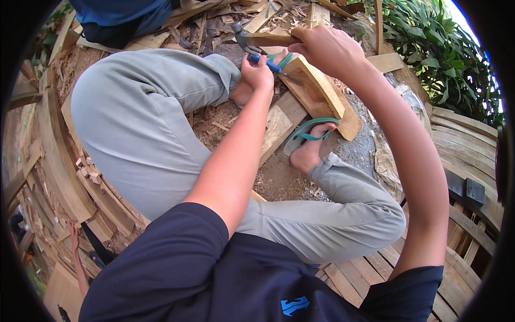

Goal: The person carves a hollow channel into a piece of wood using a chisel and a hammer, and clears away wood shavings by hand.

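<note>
My left hand (pixel 257 74) is closed round the blue handle of a chisel (pixel 274 68). The chisel's blade points right and down to a thick, hollowed block of light wood (pixel 316 86), where its tip seems to touch the inner face. In my right hand (pixel 331 49) is the wooden handle of a claw hammer (pixel 268 39), the fingers wrapped round it. The metal hammer head hangs just above the back end of the chisel; whether they touch I cannot tell. My sandalled feet (pixel 308 140) stand on either side of the block.
Wood shavings and offcuts (pixel 263 21) lie beyond my feet. Long curved planks (pixel 61 161) line the left, and wooden slats (pixel 466 134) the right. Leafy plants (pixel 429 48) grow at the upper right. Another person's hand (pixel 74 236) shows at the lower left.
</note>
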